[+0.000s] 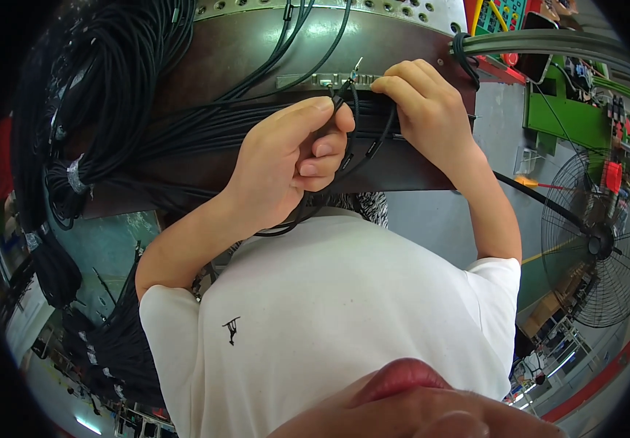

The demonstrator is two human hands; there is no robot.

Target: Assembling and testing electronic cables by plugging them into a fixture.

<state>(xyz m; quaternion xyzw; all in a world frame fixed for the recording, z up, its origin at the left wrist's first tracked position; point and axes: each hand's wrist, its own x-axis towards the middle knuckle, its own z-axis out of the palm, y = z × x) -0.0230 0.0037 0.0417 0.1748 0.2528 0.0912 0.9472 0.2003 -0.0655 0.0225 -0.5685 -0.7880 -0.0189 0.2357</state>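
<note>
Between thumb and fingers, my left hand [285, 157] grips a black cable [342, 93]. Its stripped end, with thin bare wires [356, 71], points up and away from me. My right hand [428, 109] is closed in a pinch just to the right of that end, beside a slotted metal strip [306, 82] on the dark red-brown table [256, 55]. Whatever the right fingertips hold is too small or hidden to make out. Black cable lengths with small sleeves [373, 149] hang between my hands.
A thick bundle of black cables [205, 135] runs left across the table, tied with a clear band [75, 175]. A perforated metal plate [373, 7] lies along the far edge. On the right are a grey conduit [548, 42], a large fan [599, 241] and green machinery [566, 109].
</note>
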